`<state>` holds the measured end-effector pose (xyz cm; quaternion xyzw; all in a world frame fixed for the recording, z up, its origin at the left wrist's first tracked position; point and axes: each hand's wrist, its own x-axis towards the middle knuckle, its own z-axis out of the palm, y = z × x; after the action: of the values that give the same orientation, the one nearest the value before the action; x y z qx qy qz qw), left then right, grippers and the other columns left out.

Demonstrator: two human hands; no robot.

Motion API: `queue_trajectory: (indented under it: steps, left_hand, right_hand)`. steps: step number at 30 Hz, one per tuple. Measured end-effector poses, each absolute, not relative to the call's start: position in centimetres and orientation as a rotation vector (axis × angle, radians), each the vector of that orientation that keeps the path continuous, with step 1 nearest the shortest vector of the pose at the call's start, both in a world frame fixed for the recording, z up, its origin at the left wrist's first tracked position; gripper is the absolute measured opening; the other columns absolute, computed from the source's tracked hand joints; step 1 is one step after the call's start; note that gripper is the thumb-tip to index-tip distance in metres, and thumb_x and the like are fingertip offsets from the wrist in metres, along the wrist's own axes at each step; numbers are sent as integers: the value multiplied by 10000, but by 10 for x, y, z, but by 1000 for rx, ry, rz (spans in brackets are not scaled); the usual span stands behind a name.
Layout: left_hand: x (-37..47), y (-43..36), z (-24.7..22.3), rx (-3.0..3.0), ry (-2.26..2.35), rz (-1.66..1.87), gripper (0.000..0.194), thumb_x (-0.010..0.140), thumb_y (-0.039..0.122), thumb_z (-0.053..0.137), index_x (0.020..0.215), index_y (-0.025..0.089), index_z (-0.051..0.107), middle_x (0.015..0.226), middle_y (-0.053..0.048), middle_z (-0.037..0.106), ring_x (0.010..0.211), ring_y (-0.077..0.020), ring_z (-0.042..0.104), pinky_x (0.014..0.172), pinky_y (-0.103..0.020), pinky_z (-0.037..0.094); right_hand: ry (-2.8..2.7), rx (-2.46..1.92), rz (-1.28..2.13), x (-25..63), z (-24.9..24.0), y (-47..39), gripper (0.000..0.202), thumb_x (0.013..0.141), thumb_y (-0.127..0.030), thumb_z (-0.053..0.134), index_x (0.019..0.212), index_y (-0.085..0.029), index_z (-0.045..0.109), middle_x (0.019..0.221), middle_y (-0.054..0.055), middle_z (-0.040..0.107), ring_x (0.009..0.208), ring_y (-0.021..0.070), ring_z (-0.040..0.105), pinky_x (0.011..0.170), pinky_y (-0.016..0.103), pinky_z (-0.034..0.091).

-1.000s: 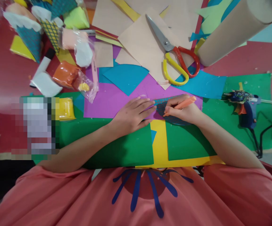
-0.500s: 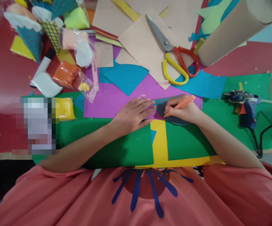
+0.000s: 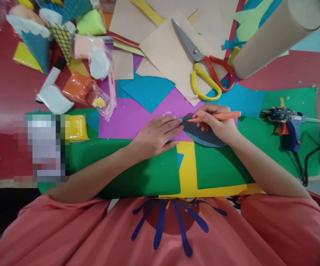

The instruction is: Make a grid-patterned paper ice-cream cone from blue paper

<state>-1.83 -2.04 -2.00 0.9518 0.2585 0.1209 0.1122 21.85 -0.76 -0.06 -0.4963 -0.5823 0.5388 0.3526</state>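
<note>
My right hand (image 3: 218, 120) is closed around an orange marker (image 3: 226, 115), whose tip points left at a blue foam-like sheet piece (image 3: 208, 137) covered in a reddish crosshatch. My left hand (image 3: 160, 135) lies flat with its fingers stretched out, the fingertips at the left corner of that piece. Part of the piece is hidden under my right hand. Beneath it are a purple sheet (image 3: 121, 123) and a green sheet (image 3: 218, 170). A plain blue fan-shaped piece (image 3: 150, 90) rests just beyond my left hand.
Large scissors (image 3: 201, 61) lie on beige sheets at the back. A glue gun (image 3: 289, 125) with a cord is on the right, below a beige roll (image 3: 279, 40). Clay packets (image 3: 78, 87), a white marker (image 3: 50, 79) and decorated cones (image 3: 36, 42) crowd the left.
My right hand has shifted slightly and tilted the marker flatter, its tip moving left and up towards my left fingertips. More of the crosshatched piece shows. My left hand has stayed put.
</note>
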Motion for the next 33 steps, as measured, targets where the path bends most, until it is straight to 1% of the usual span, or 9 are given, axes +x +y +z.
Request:
queue_trajectory:
  steps: [2,5,8,11,17,23,33]
  left_hand:
    - [-19,-21,-20,2782,736,352,433,980,351,471,1338,122,553,1366,-146,586,1293,-283,515,1115,-472,403]
    - [-19,-21,-21,2751,701,317,429,973,344,489,1348,145,549,1368,-136,587,1295,-273,513,1118,-470,400]
    - [-18,-22,-21,2739,706,293,432,968,337,501,1362,162,538,1377,-130,579,1295,-268,515,1121,-471,396]
    - [-18,-22,-21,2753,723,299,422,970,332,496,1356,167,543,1373,-130,581,1285,-267,527,1121,-467,398]
    - [-17,-22,-17,2788,715,357,390,989,324,455,1297,124,585,1321,-144,617,1252,-262,553,1108,-448,411]
    - [-17,-22,-17,2745,749,307,385,985,343,464,1295,151,586,1313,-132,622,1252,-254,550,1112,-451,404]
    - [-17,-22,-17,2774,725,343,389,985,335,460,1292,130,584,1295,-139,627,1240,-263,553,1109,-443,406]
  right_hand:
    - [-1489,-1273,1372,218,1,-8,305,838,-444,654,732,-159,661,579,-28,600,452,53,519,420,187,399]
    - [-1509,-1278,1335,218,2,-9,249,829,-413,680,805,-166,686,651,-21,637,505,61,572,463,185,443]
    - [-1536,-1274,1340,218,0,-11,241,843,-400,668,845,-161,698,705,-3,663,541,69,592,482,185,462]
    - [-1569,-1274,1340,218,-4,-11,249,866,-389,635,844,-150,700,728,11,675,534,68,579,471,185,446]
    - [-1674,-1284,1305,218,-6,-11,193,883,-308,599,817,-155,697,714,12,678,522,67,563,461,188,419]
    - [-1716,-1317,1273,218,-5,-11,184,877,-296,599,800,-163,699,688,15,678,553,85,571,463,196,410]
    - [-1724,-1297,1265,218,-5,-10,195,883,-291,584,786,-159,690,678,6,656,554,83,555,494,210,411]
